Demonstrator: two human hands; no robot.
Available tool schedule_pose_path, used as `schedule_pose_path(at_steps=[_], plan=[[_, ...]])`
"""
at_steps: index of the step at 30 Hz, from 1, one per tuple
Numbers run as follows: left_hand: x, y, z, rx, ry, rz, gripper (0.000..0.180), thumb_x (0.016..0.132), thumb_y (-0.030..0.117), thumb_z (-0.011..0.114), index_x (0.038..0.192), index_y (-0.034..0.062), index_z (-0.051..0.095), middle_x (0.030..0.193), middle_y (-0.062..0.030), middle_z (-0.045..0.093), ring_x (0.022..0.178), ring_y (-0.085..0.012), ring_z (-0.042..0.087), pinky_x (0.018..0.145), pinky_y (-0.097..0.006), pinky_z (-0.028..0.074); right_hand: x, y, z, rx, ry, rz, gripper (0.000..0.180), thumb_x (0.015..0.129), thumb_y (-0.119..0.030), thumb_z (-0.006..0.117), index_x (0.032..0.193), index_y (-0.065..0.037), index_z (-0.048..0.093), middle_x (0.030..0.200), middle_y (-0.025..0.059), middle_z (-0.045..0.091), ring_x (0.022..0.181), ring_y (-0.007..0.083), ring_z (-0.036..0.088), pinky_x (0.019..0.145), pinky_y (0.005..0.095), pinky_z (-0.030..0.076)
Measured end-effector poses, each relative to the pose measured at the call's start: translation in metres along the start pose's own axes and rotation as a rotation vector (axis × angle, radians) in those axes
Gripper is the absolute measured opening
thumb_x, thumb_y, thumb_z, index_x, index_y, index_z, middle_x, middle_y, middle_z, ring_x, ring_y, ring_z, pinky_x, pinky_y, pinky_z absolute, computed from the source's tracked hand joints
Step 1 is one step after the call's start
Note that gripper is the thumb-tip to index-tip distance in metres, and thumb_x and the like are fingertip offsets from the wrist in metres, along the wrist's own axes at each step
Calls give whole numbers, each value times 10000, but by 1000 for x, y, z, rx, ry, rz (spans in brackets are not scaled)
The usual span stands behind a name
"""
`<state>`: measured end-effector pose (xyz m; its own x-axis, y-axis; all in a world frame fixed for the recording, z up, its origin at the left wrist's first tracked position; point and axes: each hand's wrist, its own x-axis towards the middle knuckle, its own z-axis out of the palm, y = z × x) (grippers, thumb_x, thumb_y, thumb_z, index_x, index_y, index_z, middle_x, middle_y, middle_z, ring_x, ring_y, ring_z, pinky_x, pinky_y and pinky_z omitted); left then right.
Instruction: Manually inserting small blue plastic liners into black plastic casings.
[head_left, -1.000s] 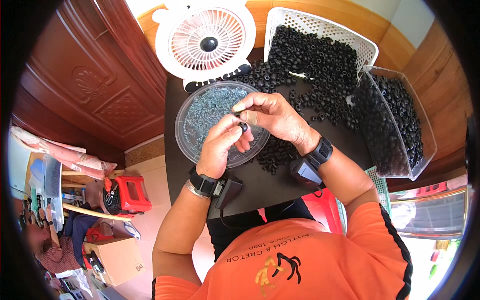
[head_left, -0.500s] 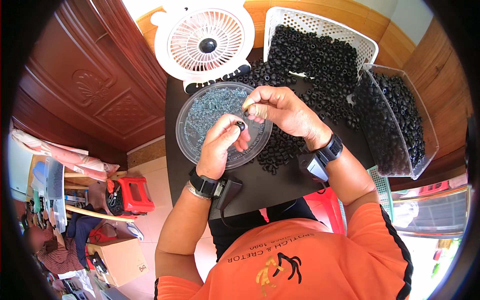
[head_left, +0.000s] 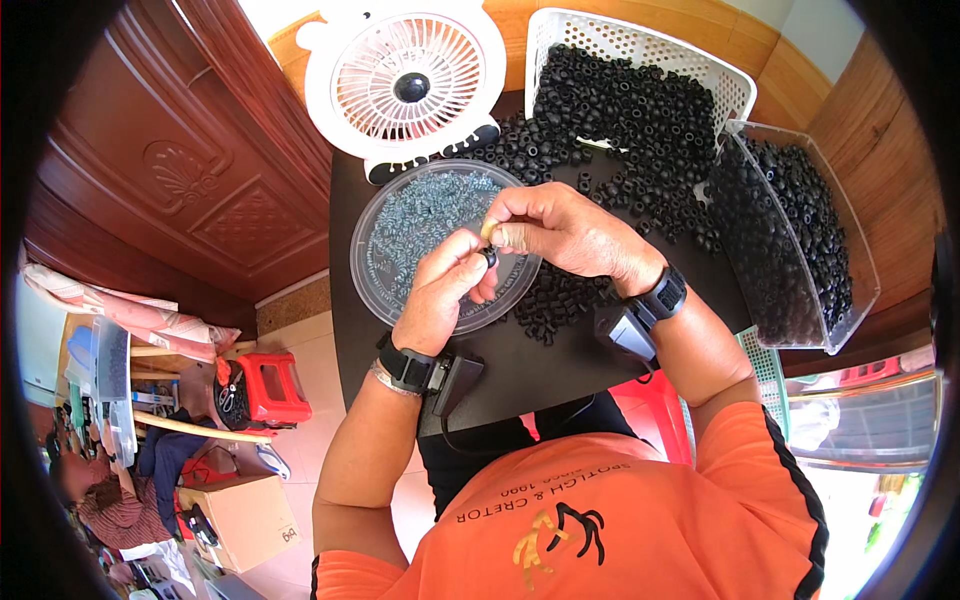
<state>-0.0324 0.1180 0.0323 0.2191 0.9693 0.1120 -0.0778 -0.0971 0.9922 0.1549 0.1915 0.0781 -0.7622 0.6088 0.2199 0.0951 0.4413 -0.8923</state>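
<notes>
My left hand [head_left: 445, 290] pinches a small black ring-shaped cap [head_left: 489, 257] between thumb and forefinger. Right above it, my right hand [head_left: 560, 232] is closed in a pinch, its fingertips meeting the cap; what sits between those fingertips is too small to make out. A yellowish cover shows on one right fingertip. Both hands are over a round clear plastic tray [head_left: 362, 275] holding many small bluish metal springs [head_left: 425, 215]. Loose black caps [head_left: 548, 305] lie on the dark table beside the tray, partly under my right hand.
A white fan [head_left: 410, 88] stands behind the tray. At the far right, a tipped white basket [head_left: 735, 95] spills black caps over the table [head_left: 560, 375]. A clear bin [head_left: 785, 250] of black parts leans at the right edge. Another person [head_left: 115, 510] sits far left, near a red stool [head_left: 275, 388].
My right hand has come down and toward the left hand, so its fingertips now meet at the black cap. The left hand has barely moved and still grips the cap.
</notes>
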Motion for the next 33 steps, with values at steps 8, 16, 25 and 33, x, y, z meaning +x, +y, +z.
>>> schedule_pose_path(at_steps=[8,16,25,33], plan=[[0,2,2,-10,7,-31,259,952,282,480,926,32,538,781,-37,565,683,-111,549,630,-230,425,-1,-2,0,10,12,15,142,927,-138,590,933,1,613,815,17,631,782,70,544,741,257,468],[-1,-2,2,-16,15,-24,246,944,272,487,926,33,541,772,-40,564,668,-114,542,622,-232,419,1,6,4,73,-4,16,130,919,-124,603,931,5,612,832,13,632,792,76,553,747,256,470],[-1,-4,-1,-105,61,-28,258,932,287,492,953,35,546,766,-43,571,677,-124,548,629,-244,417,6,18,11,337,44,90,116,882,-99,655,951,-7,639,870,17,643,836,69,577,767,242,480],[-2,-5,-1,-346,150,-24,294,937,265,479,1076,9,522,845,-51,585,715,-143,571,656,-260,439,5,17,30,67,175,-123,321,759,-9,742,1047,-59,608,919,15,596,845,98,588,745,254,494]])
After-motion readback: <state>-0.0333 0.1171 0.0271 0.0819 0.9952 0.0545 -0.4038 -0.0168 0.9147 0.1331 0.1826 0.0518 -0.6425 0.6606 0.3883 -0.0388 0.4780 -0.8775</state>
